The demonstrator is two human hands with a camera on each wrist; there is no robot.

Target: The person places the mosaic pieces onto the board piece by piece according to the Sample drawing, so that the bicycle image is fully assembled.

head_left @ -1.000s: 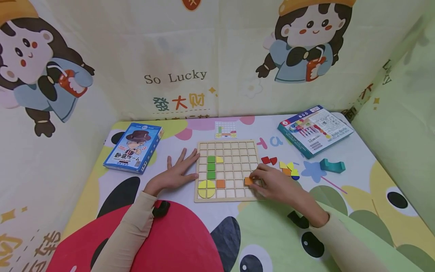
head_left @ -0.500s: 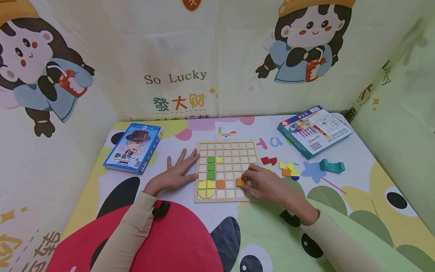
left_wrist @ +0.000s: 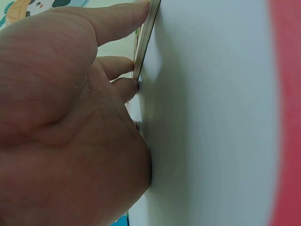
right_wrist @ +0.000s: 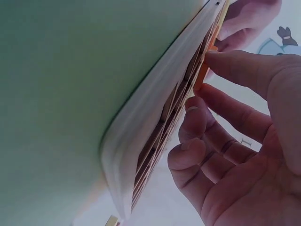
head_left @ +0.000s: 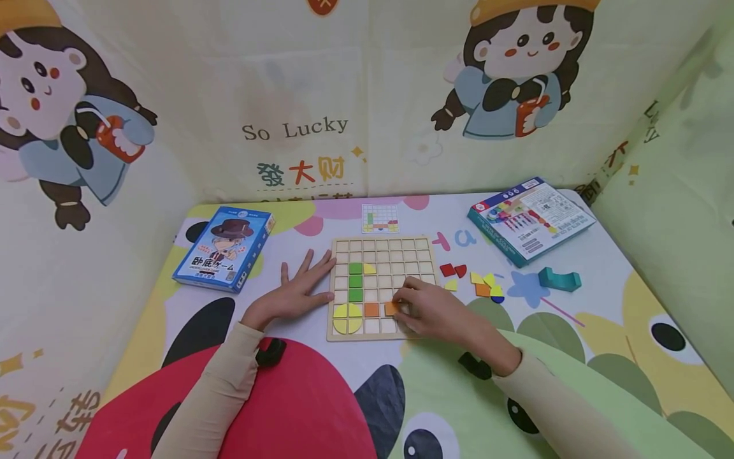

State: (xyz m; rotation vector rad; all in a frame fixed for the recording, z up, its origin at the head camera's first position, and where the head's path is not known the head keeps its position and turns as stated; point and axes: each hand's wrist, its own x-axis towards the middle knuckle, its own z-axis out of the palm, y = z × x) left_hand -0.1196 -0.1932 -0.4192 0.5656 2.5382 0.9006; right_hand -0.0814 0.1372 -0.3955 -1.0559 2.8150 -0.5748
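Note:
A wooden grid board (head_left: 381, 241) lies on the patterned tablecloth. My right hand (head_left: 438, 310) pinches an orange square tile (head_left: 391, 309) between thumb and fingers over the second row from the bottom. In the right wrist view the orange tile (right_wrist: 202, 75) sits at the fingertips, close over the grid. Another orange tile (head_left: 371, 310) lies one column to the left. Yellow quarter-circle tiles (head_left: 347, 319) form a disc in the lower left corner, with green tiles (head_left: 355, 282) stacked above. Fingers spread, my left hand (head_left: 289, 298) rests on the table, thumb and fingertips touching the board's left edge.
A pattern card (head_left: 380, 218) lies behind the board. Right of it are red tiles (head_left: 453, 271), a mixed pile of yellow, orange and blue tiles (head_left: 486, 284), and a teal curved piece (head_left: 559, 279). A blue box (head_left: 225, 248) stands left; a teal-sided box (head_left: 530, 220) lies back right.
My right hand has moved left along the board's second row from the bottom, carrying the orange tile toward the other orange one. My left hand has stayed in place.

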